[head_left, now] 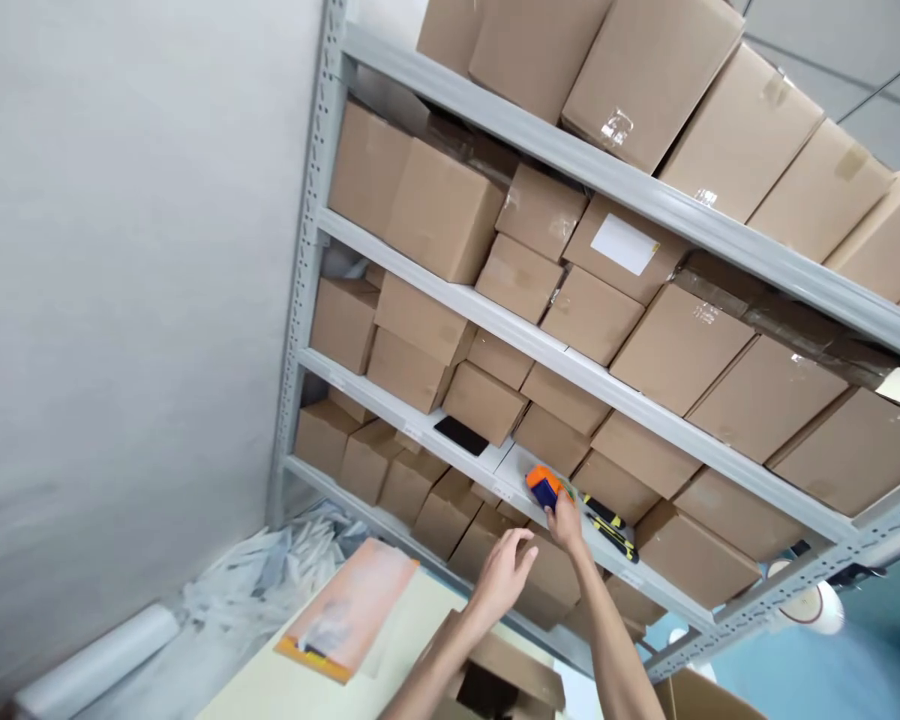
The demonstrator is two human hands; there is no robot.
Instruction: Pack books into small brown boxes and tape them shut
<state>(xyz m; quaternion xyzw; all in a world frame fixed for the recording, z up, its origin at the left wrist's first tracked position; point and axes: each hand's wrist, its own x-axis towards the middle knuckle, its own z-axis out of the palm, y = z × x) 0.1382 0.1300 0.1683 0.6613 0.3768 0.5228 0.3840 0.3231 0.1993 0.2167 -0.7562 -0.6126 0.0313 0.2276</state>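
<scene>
My right hand [566,520] reaches up to a shelf board [495,465] of the grey metal rack and closes its fingers on an orange and blue tool [544,487] lying there. Just right of it lies a black and yellow utility knife [607,525]. My left hand [502,575] hovers lower and to the left, fingers loosely spread, holding nothing. A black phone [461,436] rests further left on the same shelf.
The grey rack [630,190] is packed with brown cardboard boxes on every level. An open box [495,685] sits below my arms on a pale table. An orange sheet [349,605] lies on that table. White packing material [270,570] is heaped by the wall.
</scene>
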